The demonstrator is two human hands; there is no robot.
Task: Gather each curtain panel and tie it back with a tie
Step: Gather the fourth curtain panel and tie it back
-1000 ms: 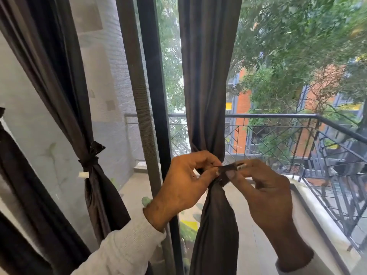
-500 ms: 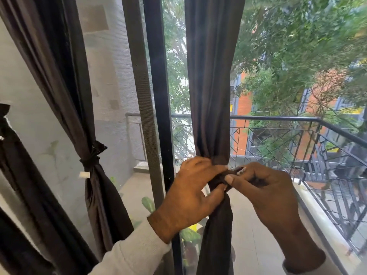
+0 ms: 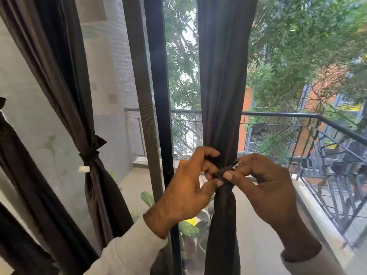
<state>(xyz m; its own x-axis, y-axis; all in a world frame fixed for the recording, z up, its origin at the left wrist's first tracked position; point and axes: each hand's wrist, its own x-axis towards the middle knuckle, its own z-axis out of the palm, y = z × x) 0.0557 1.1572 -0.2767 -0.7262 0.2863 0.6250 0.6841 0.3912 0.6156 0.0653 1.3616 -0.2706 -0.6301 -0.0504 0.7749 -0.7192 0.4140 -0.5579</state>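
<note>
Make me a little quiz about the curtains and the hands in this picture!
1. True or false: the curtain panel on the left is already tied back.
2. What does the right hand pinch? A) a flowerpot B) the end of the dark tie C) the balcony railing
3. Fill in: the left hand holds the tie against the middle ____ panel.

Key: 1 true; 2 B; 3 curtain.

No text, brand, number or sign could be read; the small white tag [image 3: 236, 165] on the tie [image 3: 224, 172] was too blurred to make out.
</note>
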